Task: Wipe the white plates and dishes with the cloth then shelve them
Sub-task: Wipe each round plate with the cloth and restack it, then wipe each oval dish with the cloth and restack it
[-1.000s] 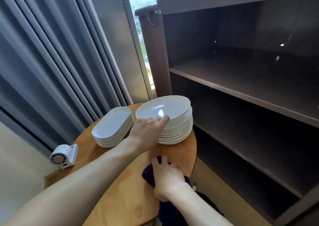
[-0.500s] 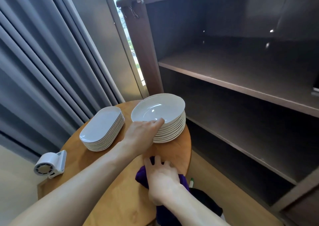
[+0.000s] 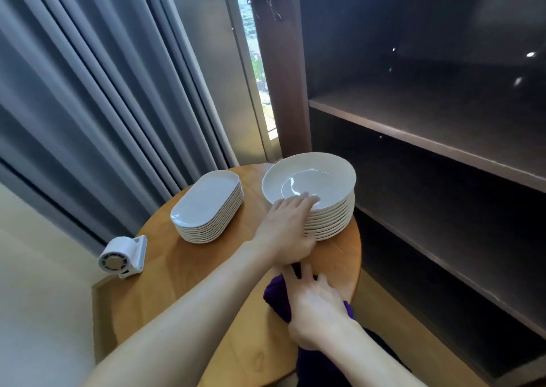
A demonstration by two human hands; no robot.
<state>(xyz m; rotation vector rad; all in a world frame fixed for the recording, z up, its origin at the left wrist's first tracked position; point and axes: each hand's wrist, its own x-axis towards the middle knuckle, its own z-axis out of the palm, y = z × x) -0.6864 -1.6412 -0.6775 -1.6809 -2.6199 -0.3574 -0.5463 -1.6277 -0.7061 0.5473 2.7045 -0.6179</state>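
Note:
A stack of round white deep plates (image 3: 331, 221) stands at the far right of the round wooden table (image 3: 183, 280). My left hand (image 3: 288, 230) grips the near rim of the top plate (image 3: 310, 182), fingers over its edge. A stack of white oblong dishes (image 3: 206, 206) sits to its left. Near the table's right edge my right hand (image 3: 316, 307) rests flat on a dark purple cloth (image 3: 276, 296), fingers spread.
A dark wooden shelf unit (image 3: 428, 132) with bare shelves rises right of the table. Grey curtains (image 3: 88, 91) hang behind. A small white fan device (image 3: 122, 258) sits at the table's left edge. A window strip shows between curtain and shelf.
The view has shifted and drawn closer. My left hand's fingers have slid further over the top plate's rim. My right hand stays on the cloth.

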